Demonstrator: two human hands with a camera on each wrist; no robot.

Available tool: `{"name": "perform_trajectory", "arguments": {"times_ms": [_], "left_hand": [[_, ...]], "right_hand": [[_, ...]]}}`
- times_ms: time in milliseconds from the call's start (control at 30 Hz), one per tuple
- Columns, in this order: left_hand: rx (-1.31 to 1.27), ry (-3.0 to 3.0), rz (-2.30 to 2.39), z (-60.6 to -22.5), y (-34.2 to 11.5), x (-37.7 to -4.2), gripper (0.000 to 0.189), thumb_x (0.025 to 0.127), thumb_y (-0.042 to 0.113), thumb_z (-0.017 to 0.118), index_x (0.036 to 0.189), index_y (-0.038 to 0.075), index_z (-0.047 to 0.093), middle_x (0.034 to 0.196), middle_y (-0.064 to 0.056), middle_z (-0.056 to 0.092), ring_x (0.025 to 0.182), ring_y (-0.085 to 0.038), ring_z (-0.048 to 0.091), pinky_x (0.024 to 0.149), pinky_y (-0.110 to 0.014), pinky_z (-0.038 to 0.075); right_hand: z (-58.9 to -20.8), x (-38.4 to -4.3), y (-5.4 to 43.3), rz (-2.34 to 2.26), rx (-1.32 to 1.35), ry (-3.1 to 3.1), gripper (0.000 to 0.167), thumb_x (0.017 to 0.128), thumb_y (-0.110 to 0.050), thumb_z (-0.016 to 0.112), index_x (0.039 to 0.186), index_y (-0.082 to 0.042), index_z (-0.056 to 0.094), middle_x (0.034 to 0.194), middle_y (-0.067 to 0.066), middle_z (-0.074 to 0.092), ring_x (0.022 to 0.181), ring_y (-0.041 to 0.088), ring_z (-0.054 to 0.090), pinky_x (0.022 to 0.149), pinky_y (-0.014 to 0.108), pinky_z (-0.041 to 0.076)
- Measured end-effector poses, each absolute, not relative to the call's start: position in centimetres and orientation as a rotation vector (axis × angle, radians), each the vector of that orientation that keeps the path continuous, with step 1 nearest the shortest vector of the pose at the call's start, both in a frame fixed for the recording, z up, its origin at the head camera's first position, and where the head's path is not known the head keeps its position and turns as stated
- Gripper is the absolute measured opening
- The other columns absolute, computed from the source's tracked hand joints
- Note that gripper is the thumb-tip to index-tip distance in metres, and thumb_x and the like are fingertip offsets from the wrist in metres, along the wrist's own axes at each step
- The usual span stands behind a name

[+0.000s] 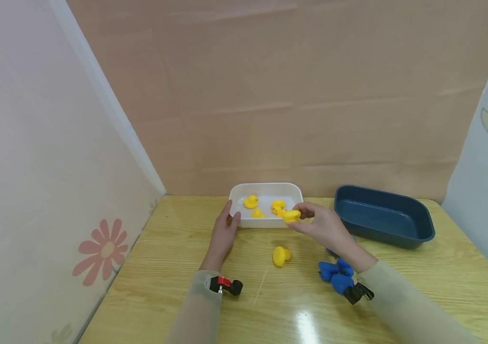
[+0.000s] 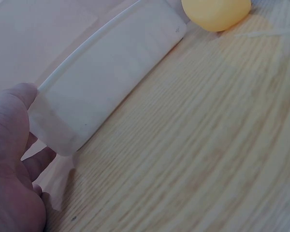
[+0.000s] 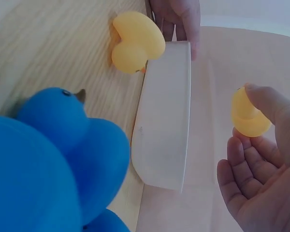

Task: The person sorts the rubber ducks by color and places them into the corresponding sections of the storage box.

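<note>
My right hand (image 1: 325, 227) pinches a yellow rubber duck (image 1: 290, 216) between thumb and fingertips, above the front right part of the white tray (image 1: 252, 223). The right wrist view shows that duck (image 3: 249, 116) up beyond the tray's rim. At the tray's left front corner, my left hand (image 1: 223, 234) holds on, its thumb (image 2: 25, 94) against the rim and its fingers along the outer end. Several yellow ducks lie inside the tray, one of them a duck (image 1: 250, 201) at the left. Another yellow duck (image 1: 281, 256) lies tipped over on the table in front.
Several blue ducks (image 1: 341, 283) cluster beneath my right forearm, partly hidden. A dark blue tray (image 1: 377, 217) stands at the back right of the wooden table (image 1: 175, 286). Brown paper (image 1: 291, 95) covers the wall behind, and pale printed cloth (image 1: 54, 167) hangs along the left side.
</note>
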State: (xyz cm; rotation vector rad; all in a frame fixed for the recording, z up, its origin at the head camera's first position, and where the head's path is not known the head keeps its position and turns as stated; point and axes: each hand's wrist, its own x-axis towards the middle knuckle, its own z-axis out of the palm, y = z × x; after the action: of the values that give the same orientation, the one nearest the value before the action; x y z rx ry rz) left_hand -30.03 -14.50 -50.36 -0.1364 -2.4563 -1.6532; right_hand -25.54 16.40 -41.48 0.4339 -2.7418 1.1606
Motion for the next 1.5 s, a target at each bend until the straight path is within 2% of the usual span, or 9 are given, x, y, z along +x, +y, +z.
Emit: {"name": "perform_trajectory", "arguments": {"times_ms": [233,433,600,867,1300,1500], "left_hand": [[-0.147,-2.462,-1.636,-50.6,-14.7,-30.1,0.064,0.118,0.032,0.055,0.174,0.010,0.033,0.176,-0.016,0.036,0.162,-0.035,0.035,0.132,-0.053,0.028],[-0.162,-2.446,-1.645,-50.7,-14.8,-30.2,0.066,0.118,0.033,0.057,0.174,0.010,0.033,0.175,-0.017,0.036,0.161,-0.037,0.036,0.132,-0.054,0.029],[-0.156,-2.442,-1.623,-51.1,-15.0,-30.1,0.065,0.118,0.030,0.057,0.173,0.006,0.034,0.173,-0.020,0.039,0.159,-0.039,0.039,0.131,-0.057,0.030],[-0.165,-2.441,-1.661,-50.8,-14.8,-30.0,0.066,0.118,0.034,0.056,0.174,0.010,0.033,0.176,-0.015,0.036,0.161,-0.035,0.037,0.132,-0.052,0.029],[-0.170,-2.446,-1.653,-50.7,-14.7,-30.3,0.066,0.118,0.037,0.056,0.175,0.012,0.032,0.176,-0.013,0.036,0.162,-0.032,0.036,0.132,-0.049,0.030],[-0.156,-2.452,-1.653,-50.8,-14.7,-30.3,0.066,0.118,0.038,0.056,0.175,0.012,0.032,0.176,-0.012,0.037,0.162,-0.030,0.036,0.132,-0.049,0.029]], "right_hand": [[-41.4,-27.0,15.9,1.152,0.401,-2.775,0.044,0.095,-0.040,0.089,0.129,-0.014,0.078,0.115,0.009,0.077,0.104,0.029,0.069,0.076,0.037,0.056],[-41.5,-28.3,15.8,1.133,0.401,-2.778,0.043,0.096,-0.038,0.089,0.128,-0.012,0.078,0.111,0.008,0.076,0.098,0.027,0.067,0.075,0.038,0.054],[-41.8,-29.2,15.4,1.114,0.405,-2.797,0.047,0.096,-0.039,0.089,0.130,-0.009,0.077,0.115,0.013,0.078,0.104,0.029,0.070,0.082,0.041,0.059],[-41.8,-30.5,14.3,1.080,0.423,-2.784,0.045,0.095,-0.036,0.090,0.127,-0.006,0.078,0.113,0.012,0.079,0.103,0.030,0.071,0.088,0.048,0.058],[-42.2,-32.1,12.8,1.092,0.347,-2.826,0.056,0.095,-0.035,0.090,0.135,0.000,0.073,0.117,0.014,0.076,0.107,0.031,0.067,0.093,0.048,0.056],[-42.4,-32.5,12.3,1.151,0.341,-2.838,0.067,0.096,-0.037,0.089,0.146,0.001,0.066,0.132,0.018,0.073,0.120,0.036,0.067,0.104,0.053,0.055]]}}
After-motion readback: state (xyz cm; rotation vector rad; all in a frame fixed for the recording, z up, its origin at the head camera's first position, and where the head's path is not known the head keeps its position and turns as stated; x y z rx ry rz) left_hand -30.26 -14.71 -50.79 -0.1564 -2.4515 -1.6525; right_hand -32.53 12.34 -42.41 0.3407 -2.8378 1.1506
